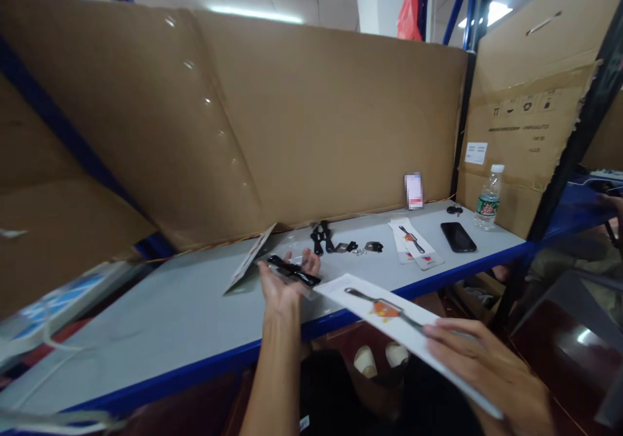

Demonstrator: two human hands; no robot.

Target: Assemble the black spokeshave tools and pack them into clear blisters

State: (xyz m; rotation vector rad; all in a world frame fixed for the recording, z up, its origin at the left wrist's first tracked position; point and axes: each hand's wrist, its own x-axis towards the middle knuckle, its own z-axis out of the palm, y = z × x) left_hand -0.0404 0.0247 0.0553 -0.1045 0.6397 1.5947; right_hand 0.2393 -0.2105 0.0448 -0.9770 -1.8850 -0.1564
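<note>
My left hand is palm up over the table's front edge, fingers curled about a black-handled piece in what looks like clear plastic; its exact kind is not clear. In my right hand is a long white card printed with a black-handled tool and an orange shape, its far end close to my left hand. Beside my left hand a flat printed packet stands tilted. More black handles lie just behind, with small dark metal parts to their right.
On the grey table are several printed cards, a black phone, a small black item and a water bottle. A lit phone leans on the cardboard wall. A power strip is at left.
</note>
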